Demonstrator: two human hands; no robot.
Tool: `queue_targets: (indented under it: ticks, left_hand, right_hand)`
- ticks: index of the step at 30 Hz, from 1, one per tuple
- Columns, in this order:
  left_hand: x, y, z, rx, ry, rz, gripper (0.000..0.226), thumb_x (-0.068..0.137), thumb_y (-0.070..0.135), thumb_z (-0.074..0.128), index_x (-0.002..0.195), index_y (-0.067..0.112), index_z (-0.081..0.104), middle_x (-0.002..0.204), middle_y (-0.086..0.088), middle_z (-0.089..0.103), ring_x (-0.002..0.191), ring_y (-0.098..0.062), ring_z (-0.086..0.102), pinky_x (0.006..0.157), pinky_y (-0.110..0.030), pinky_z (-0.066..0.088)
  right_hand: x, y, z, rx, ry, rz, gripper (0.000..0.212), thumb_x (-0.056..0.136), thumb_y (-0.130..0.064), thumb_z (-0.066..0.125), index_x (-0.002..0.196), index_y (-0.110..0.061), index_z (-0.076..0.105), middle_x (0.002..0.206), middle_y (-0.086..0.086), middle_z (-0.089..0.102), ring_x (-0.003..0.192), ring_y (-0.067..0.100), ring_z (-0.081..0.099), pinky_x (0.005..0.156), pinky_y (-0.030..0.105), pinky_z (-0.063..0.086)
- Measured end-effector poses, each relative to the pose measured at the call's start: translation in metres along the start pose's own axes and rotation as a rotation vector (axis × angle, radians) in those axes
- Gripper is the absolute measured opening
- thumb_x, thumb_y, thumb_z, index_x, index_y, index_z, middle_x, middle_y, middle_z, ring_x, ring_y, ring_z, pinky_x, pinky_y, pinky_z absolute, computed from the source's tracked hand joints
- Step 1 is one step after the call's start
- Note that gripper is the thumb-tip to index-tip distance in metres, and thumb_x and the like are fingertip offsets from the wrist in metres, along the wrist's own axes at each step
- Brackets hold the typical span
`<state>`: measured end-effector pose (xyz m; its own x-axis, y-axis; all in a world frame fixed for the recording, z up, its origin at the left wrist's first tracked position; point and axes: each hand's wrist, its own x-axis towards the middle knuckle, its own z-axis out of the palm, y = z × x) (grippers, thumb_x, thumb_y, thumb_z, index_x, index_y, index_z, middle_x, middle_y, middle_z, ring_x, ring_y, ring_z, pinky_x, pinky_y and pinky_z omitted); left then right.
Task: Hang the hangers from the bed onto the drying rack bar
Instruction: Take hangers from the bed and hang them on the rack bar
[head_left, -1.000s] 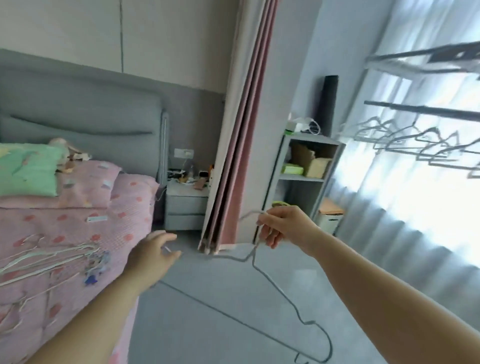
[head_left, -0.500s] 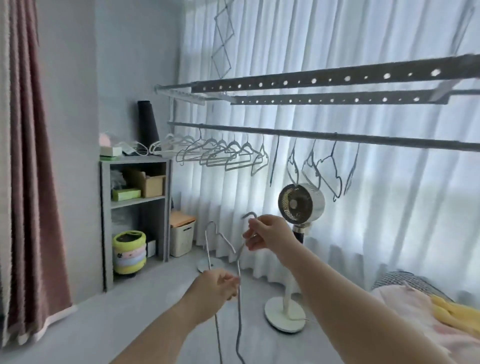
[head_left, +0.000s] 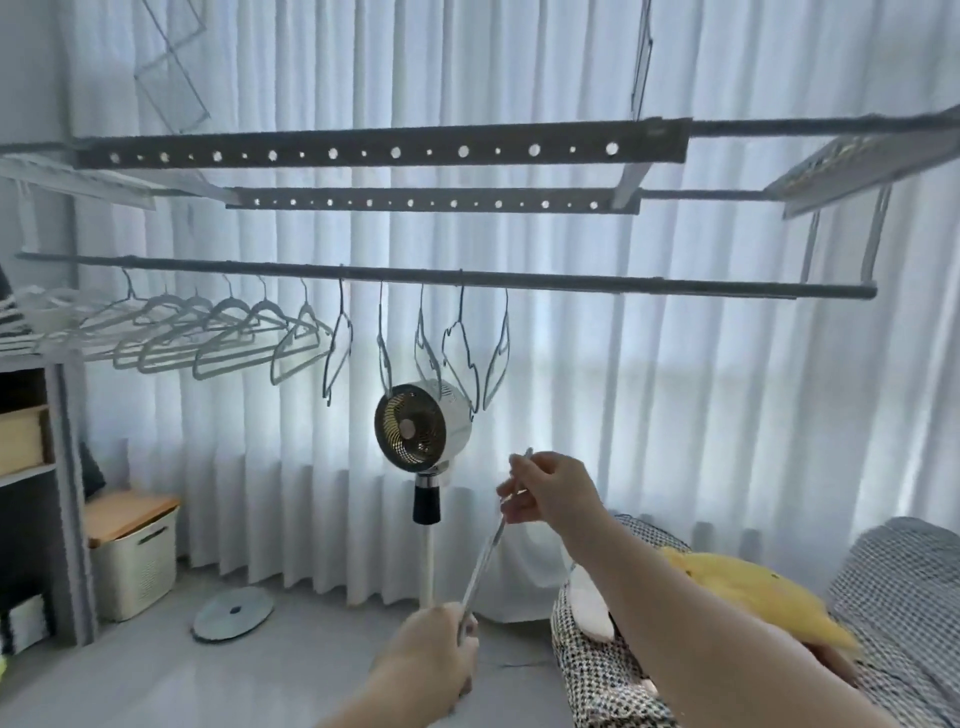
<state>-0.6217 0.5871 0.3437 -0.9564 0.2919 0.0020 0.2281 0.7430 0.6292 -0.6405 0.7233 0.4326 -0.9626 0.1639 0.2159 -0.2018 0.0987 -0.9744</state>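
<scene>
A thin grey wire hanger (head_left: 483, 564) is held edge-on between both hands, well below the drying rack bar (head_left: 571, 281). My right hand (head_left: 548, 488) pinches its upper end near the hook. My left hand (head_left: 434, 660) grips its lower part. Several hangers (head_left: 306, 338) hang along the left and middle of the bar; the bar's right half is bare. The bed is out of view.
A white standing fan (head_left: 423, 431) stands just behind the hands, in front of white curtains. Two perforated rack rails (head_left: 384, 153) run above the bar. A grey shelf (head_left: 62, 493) and a lidded bin (head_left: 135, 556) stand left; a checked cushion (head_left: 602, 670) with a yellow plush (head_left: 748, 592) lies right.
My view has swung from the bed to the window and rack. The hanger came along in my right hand, and my left hand has taken hold of its lower part.
</scene>
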Motion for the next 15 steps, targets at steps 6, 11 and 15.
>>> queue_targets:
  ticks: [6,11,15]
  left_hand:
    - [0.089,0.039,-0.009,-0.172,-0.063,0.151,0.017,0.094,0.019,0.043,0.097,0.019,0.060,0.047,0.008,0.053,0.029,0.004,0.043,0.044,-0.009,0.036]
    - [0.144,0.077,-0.016,-0.330,-0.131,0.214,0.010,0.095,0.012,0.044,0.094,0.018,0.052,0.046,0.005,0.049,0.026,0.002,0.040,0.037,-0.010,0.034]
    - [0.180,0.102,-0.016,-0.415,-0.108,0.227,0.016,0.096,0.011,0.043,0.106,0.014,0.053,0.042,0.004,0.047,0.024,-0.001,0.034,0.031,-0.013,0.028]
  right_hand:
    - [0.075,-0.001,-0.048,-0.027,0.127,-0.022,0.022,0.094,-0.008,0.049,0.072,-0.006,0.053,0.064,0.008,0.060,0.034,0.007,0.054,0.041,0.021,0.051]
    - [0.120,-0.003,-0.085,-0.165,0.210,-0.096,0.020,0.092,-0.005,0.048,0.075,-0.014,0.056,0.071,-0.001,0.063,0.039,0.001,0.057,0.047,0.015,0.046]
    - [0.156,-0.005,-0.113,-0.321,0.261,-0.169,0.012,0.090,-0.006,0.051,0.085,-0.015,0.058,0.079,0.001,0.063,0.057,0.008,0.059,0.056,0.014,0.042]
